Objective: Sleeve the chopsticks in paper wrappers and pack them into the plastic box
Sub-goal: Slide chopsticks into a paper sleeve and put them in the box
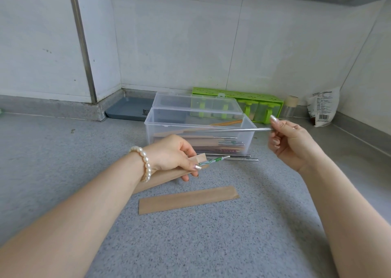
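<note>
My left hand [173, 155] grips a brown paper wrapper [167, 175] with a green-patterned chopstick [213, 161] sticking out of its open end. My right hand [289, 140] pinches one end of a silver metal chopstick [228, 130], held level in the air in front of the clear plastic box [160, 129]. The box stands open, its lid [173, 102] tipped back, and holds several sleeved chopsticks [201, 143]. More metal chopsticks [239, 157] lie on the counter by the box's front wall. An empty brown wrapper [188, 199] lies flat nearer to me.
Behind the box stand a green spice rack [262, 100], a small clear jar [289, 107] and a printed bag [322, 106]. A blue-grey tray [127, 109] lies in the back corner. Tiled walls close the counter at the back and right.
</note>
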Available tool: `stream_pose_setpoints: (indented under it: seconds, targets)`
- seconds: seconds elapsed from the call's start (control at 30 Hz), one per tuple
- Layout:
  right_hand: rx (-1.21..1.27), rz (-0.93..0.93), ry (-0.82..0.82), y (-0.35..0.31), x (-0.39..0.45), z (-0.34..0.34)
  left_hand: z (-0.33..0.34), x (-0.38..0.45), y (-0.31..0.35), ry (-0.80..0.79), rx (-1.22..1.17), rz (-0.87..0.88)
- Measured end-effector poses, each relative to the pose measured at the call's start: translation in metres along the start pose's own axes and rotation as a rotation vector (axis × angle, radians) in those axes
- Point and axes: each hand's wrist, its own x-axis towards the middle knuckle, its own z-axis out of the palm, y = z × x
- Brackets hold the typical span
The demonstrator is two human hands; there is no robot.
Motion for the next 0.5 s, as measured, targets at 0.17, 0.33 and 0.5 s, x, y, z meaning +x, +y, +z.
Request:
stream_pose_setpoints:
  seconds: [0.17,0.33,0.5]
  targets:
    - [-0.077,-0.008,0.167,0.0042,0.0048,-0.0044,0.0018,0.0026,-0.0027,-0.017,-0.012,0.012]
    - [-0.071,-0.05,0.339,0.0041,0.0058,-0.0063,0.0018,0.0036,-0.0034,-0.013,-0.004,0.016]
    - [-0.129,-0.081,0.374,0.0052,0.0071,-0.0038,0.0024,0.0028,-0.0028,-0.018,-0.011,0.011]
